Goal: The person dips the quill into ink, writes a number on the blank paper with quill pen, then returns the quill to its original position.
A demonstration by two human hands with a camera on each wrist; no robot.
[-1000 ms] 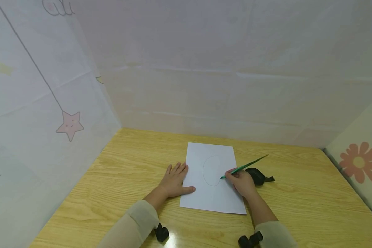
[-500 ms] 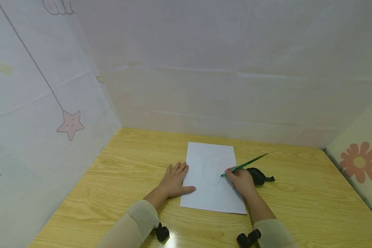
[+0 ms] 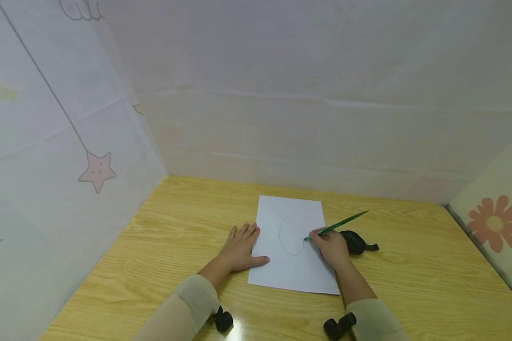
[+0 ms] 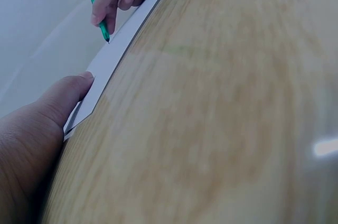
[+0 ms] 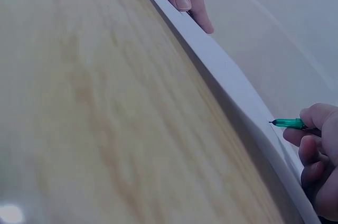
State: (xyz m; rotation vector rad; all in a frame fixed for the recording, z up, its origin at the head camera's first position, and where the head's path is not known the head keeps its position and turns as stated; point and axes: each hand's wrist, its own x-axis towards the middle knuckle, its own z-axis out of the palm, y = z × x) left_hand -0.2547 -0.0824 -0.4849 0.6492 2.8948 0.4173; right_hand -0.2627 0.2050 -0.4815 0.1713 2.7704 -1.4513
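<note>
A white sheet of paper (image 3: 290,274) lies on the wooden table, bearing a thin curved outline (image 3: 280,235) that bends round at its bottom. My left hand (image 3: 240,249) rests spread at the sheet's left edge, its thumb (image 4: 66,94) lying on the paper. Between thumb and fingers my right hand (image 3: 334,248) pinches a slim green pen (image 3: 345,220), its long tapered end slanting up to the right. In the right wrist view the pen's dark point (image 5: 271,122) is right at the paper, by the right end of the drawn line.
A rounded black object (image 3: 354,242) with a short tail lies just right of the sheet, partly behind my right hand. Pale patterned cloth (image 3: 256,118) stands around the table's back and sides. Black devices (image 3: 223,321) sit at both wrists.
My right hand and the pen tip have moved slightly up the page, and the line's right end now reaches higher. The left hand and the sheet stay in place.
</note>
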